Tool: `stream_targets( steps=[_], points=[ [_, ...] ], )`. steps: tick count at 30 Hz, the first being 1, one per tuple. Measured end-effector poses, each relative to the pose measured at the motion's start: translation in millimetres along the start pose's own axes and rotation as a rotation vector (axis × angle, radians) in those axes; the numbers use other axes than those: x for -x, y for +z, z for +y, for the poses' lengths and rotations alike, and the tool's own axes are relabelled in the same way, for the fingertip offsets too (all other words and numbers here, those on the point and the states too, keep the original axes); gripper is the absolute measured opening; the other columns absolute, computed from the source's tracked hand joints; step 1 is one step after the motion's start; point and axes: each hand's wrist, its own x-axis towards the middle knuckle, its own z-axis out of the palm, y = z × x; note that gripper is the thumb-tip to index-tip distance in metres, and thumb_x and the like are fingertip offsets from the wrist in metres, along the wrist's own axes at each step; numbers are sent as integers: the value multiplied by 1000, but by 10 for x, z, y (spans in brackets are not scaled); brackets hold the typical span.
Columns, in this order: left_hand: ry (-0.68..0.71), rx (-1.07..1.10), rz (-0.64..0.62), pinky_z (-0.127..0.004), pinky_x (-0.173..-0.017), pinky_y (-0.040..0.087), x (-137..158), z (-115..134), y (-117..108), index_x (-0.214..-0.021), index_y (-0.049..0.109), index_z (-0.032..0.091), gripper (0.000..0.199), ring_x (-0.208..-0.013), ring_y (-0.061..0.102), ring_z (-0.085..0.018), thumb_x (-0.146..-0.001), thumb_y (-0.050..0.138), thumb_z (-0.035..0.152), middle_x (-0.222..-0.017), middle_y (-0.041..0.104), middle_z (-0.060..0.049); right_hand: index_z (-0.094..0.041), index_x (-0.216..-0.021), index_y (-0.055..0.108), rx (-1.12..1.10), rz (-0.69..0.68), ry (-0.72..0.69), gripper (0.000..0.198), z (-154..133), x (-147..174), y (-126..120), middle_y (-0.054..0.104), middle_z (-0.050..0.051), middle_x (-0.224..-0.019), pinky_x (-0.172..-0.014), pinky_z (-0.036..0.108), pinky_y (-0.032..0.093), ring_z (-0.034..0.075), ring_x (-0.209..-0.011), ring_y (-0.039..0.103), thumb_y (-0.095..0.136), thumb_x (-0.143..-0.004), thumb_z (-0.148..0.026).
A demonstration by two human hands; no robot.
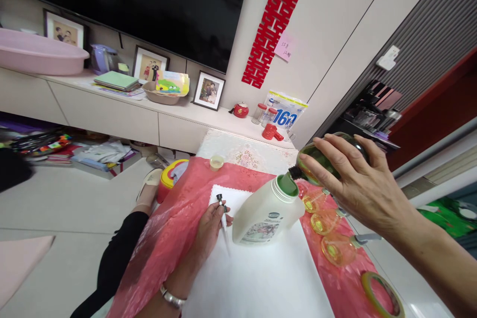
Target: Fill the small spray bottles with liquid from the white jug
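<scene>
My right hand [359, 176] is wrapped round a dark green bottle [315, 156], tipped on its side. The bottle's black neck sits at the wide mouth of a pale laundry-detergent bottle [257, 221], and green shows inside that mouth. The detergent bottle stands upright on a white sheet [268, 278]. Just left of it, my left hand [208, 226] pinches a pump dispenser head [220, 201] with a black top and a pale tube hanging down. Several clear containers with yellow liquid [337, 249] lie to the right of the detergent bottle.
Red plastic film [175, 218] covers the table, with a roll of tape [382, 294] at the near right and a small pale cup [216, 161] at the far left. Behind stands a TV cabinet [179, 131] with framed photos, jars and a red pot [241, 110].
</scene>
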Motion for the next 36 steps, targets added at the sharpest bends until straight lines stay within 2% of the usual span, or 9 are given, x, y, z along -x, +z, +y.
stream_targets(
  steps=[8, 13, 16, 19, 23, 26, 29, 32, 36],
  points=[
    [0, 6, -9, -31, -63, 57, -12, -10, -6, -102, 68, 14, 65, -64, 69, -15, -60, 89, 59, -89, 70, -3, -19, -138, 50, -14, -4, 23, 34, -50, 31, 56, 47, 19, -146, -109, 60, 39, 37, -135, 47, 44, -106, -8],
    [-9, 23, -21, -31, -65, 57, -12, -12, -24, -104, 67, 14, 66, -65, 69, -15, -61, 90, 58, -90, 70, -3, -22, -141, 50, -77, -27, 168, 42, -108, 160, 167, 47, 16, -147, -112, 60, 34, 35, -135, 46, 49, -101, -8],
    [-10, 68, -25, -29, -65, 56, 6, 13, -8, -104, 66, 14, 63, -66, 70, -14, -63, 92, 54, -88, 70, -2, -19, -143, 49, -245, 1, 294, 43, -147, 308, 170, 51, 16, -141, -107, 58, 39, 36, -128, 51, 53, -101, -23],
    [-25, 152, -40, -27, -64, 56, 18, 50, 24, -101, 66, 14, 58, -64, 70, -13, -63, 94, 48, -86, 70, -1, -17, -154, 41, -482, 17, 471, 60, -262, 541, 98, 53, 18, -139, -99, 52, 48, 37, -125, 54, 52, -104, -49],
    [-57, 183, 4, -28, -65, 58, 45, 121, 17, -98, 66, 14, 50, -65, 71, -13, -67, 92, 43, -85, 72, -2, -23, -157, 43, -722, -38, 741, 80, -647, 966, -9, 60, 13, -133, -75, 39, 58, 31, -106, 66, 65, -95, -69],
    [-89, 204, 53, -30, -73, 60, 142, 224, -52, -97, 67, 14, 34, -70, 72, -14, -80, 84, 39, -86, 74, -4, -28, -159, 41, -946, -154, 766, 88, -1114, 1258, -42, 61, 10, -133, -66, 41, 62, 34, -102, 69, 71, -88, -71],
    [-129, 264, 97, -31, -78, 61, 318, 376, -125, -93, 68, 14, 23, -77, 73, -16, -88, 78, 34, -88, 75, -6, -29, -161, 34, -1011, -256, 777, 87, -1644, 1395, -54, 57, 9, -139, -72, 40, 64, 34, -112, 66, 70, -91, -65],
    [-103, 301, 114, -32, -86, 61, 526, 547, -138, -88, 70, 17, 15, -81, 73, -16, -91, 75, 30, -88, 75, -4, -26, -161, 29, -1139, -319, 766, 83, -2099, 1345, -56, 55, 10, -140, -81, 39, 64, 31, -116, 64, 67, -94, -56],
    [-22, 349, 87, -33, -95, 61, 748, 753, -82, -91, 70, 17, 7, -86, 74, -14, -94, 71, 23, -89, 75, -2, -25, -156, 34, -1124, -337, 721, 68, -2440, 1135, -34, 50, 12, -141, -92, 51, 58, 34, -122, 56, 58, -96, -45]
  ],
)
